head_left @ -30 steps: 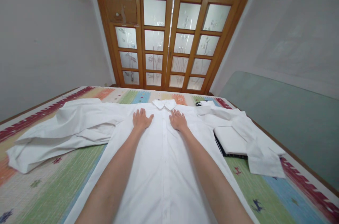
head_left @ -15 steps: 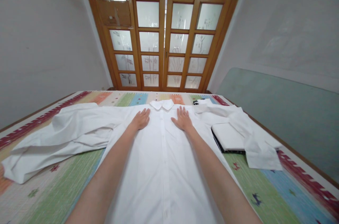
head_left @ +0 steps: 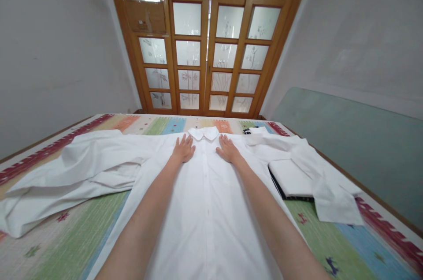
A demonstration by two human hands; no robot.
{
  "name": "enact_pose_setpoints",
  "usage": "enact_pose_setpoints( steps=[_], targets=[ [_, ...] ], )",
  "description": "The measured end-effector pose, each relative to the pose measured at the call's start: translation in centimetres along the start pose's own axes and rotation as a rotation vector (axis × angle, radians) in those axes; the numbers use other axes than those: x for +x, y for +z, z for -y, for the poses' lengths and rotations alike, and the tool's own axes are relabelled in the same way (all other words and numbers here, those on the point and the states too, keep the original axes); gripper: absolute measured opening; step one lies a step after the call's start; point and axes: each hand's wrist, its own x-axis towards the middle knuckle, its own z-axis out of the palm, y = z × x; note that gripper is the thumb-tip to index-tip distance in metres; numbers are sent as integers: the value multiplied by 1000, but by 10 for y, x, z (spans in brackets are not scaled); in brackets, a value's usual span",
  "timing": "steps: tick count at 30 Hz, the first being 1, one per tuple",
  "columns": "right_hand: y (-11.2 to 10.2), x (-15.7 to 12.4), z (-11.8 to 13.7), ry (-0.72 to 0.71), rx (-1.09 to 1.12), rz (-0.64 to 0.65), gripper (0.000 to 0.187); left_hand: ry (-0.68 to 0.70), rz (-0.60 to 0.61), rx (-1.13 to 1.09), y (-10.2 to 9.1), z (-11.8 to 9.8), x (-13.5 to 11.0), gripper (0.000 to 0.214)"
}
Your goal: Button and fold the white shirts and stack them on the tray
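A white long-sleeved shirt lies front up and spread out, its buttoned placket running down the middle. Its small collar is at the far end. My left hand rests flat on the shirt just left of the collar, fingers spread. On the other side of the placket, my right hand also lies flat with its fingers extended, close to the collar's right point. One sleeve stretches out to the left in loose folds. The right sleeve bends across a folded white and black item.
Under the shirt is a colourful striped cloth with small figures. A small black-and-white item lies beyond the right shoulder. A pale green panel stands along the right wall. Wood-framed glass doors are at the back.
My left hand has slid slightly right and inward toward the collar. The right hand stays nearly in place on the cloth. The whole view has shifted a little.
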Motion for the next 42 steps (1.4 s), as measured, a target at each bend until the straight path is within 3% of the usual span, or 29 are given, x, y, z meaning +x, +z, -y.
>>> enact_pose_setpoints(
  steps=[10, 20, 25, 33, 38, 42],
  targets=[
    [-5, 19, 2, 94, 12, 81, 69, 18, 7, -18, 4, 0, 2, 57],
    [-2, 37, 11, 235, 17, 79, 78, 25, 6, -82, 6, 2, 5, 56],
    [2, 38, 9, 191, -2, 95, 77, 5, 28, -107, 7, 5, 6, 56],
    [-5, 6, -6, 44, -32, 164, 72, -12, 70, -93, 3, 7, 10, 57],
    [-13, -26, 2, 100, -64, 189, 72, -54, -10, -69, 1, 3, 5, 53],
    [-15, -50, 10, 143, -13, 241, 83, -130, -75, -52, 0, -5, -8, 52]
  ],
)
